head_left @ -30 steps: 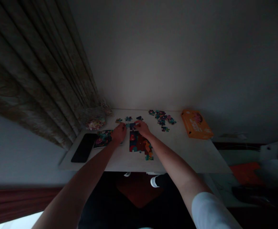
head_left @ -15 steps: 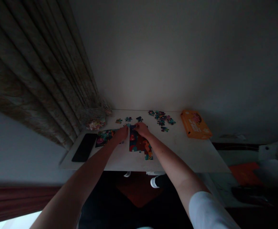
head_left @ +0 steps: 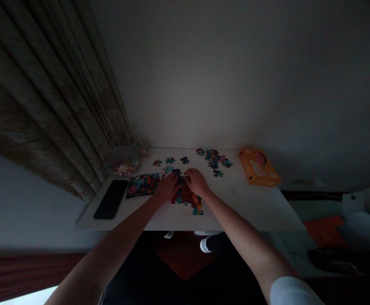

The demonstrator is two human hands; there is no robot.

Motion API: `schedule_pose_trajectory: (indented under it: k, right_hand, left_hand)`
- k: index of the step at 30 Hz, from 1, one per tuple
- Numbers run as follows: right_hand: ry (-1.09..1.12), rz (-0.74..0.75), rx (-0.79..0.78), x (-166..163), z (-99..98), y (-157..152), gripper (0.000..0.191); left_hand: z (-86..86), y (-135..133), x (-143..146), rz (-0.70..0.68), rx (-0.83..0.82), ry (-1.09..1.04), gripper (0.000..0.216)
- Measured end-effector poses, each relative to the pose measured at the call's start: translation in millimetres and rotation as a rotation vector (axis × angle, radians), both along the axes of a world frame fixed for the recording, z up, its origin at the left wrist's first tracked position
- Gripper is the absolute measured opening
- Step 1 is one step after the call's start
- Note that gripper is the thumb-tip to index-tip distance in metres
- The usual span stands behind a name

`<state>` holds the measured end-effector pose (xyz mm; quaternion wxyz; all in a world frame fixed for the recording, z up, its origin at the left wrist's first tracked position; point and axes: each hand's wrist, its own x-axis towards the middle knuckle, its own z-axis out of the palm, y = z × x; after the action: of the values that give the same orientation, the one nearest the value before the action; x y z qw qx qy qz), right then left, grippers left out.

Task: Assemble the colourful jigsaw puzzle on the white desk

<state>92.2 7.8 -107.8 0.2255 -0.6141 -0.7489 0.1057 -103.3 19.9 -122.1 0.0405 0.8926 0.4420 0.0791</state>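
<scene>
Fingers (head_left: pixel 173 179) of my left hand (head_left: pixel 165 189) are slightly spread and laid over the upper left of the joined puzzle (head_left: pixel 182 197); those of my right hand (head_left: pixel 198 181) bend over its upper edge, and whether they pinch a piece I cannot tell. Remaining items follow in descending order of size. Pale wall (head_left: pixel 191 84): the whole background, in dim light. Patterned curtain (head_left: pixel 54 84): hanging in folds on my left. White table (head_left: pixel 245 203): before me, its far edge along the wall. Orange box (head_left: pixel 258 167): lying near the far right of the tabletop, with white lettering on its upper face. Clear bag (head_left: pixel 126 162): at the far left corner beside the curtain, with pale and pinkish contents. Black phone-like slab (head_left: pixel 111 199): flat near the left edge. Printed picture sheet (head_left: pixel 142 185): flat between the slab and my left hand, many-coloured on a dark ground. Joined puzzle: flat on the tabletop beneath my hands, mostly red, with a yellow and green part jutting toward me at its lower right. Heap of loose pieces (head_left: pixel 214 157): beyond my right hand, near the wall, with one single piece (head_left: pixel 218 173) just on my side of it. Three loose pieces (head_left: pixel 170 160): well apart from the heap, in a row beyond my fingertips. Light-blue piece (head_left: pixel 168 169): just beyond my left fingers.
</scene>
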Motion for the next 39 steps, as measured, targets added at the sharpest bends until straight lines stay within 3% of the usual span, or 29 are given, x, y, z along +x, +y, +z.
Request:
schedule_pose_trajectory:
  k: [8,14,19,24,28,32,39]
  right_hand:
    - [-0.108,0.033,-0.014,29,-15.4,-53,0.047]
    - [-0.102,0.003,-0.014,37,-23.5,-61,0.045]
    - [-0.048,-0.030,-0.010,38,-18.0,-56,0.040]
    - [0.057,-0.074,0.026,46,-2.2,-11,0.031]
    - [0.078,0.000,-0.041,47,7.4,54,0.042]
    - [0.004,0.125,-0.127,42,7.1,110,0.058]
    - [-0.082,0.091,-0.205,41,-6.2,145,0.055]
  left_hand:
    - [-2.6,-6,9,0.005,0.032,-0.047,0.044]
    - [2.5,-11,21,0.009,0.043,-0.047,0.041]
    - [2.7,-15,16,-0.036,0.057,-0.076,0.044]
    - [-1.9,-32,9,-0.158,0.060,-0.125,0.053]
    - [-1.5,-41,10,-0.201,0.046,-0.145,0.053]
    - [-2.0,-40,11,-0.140,0.041,-0.187,0.050]
    - [-3.7,-37,12,-0.082,0.009,-0.177,0.055]
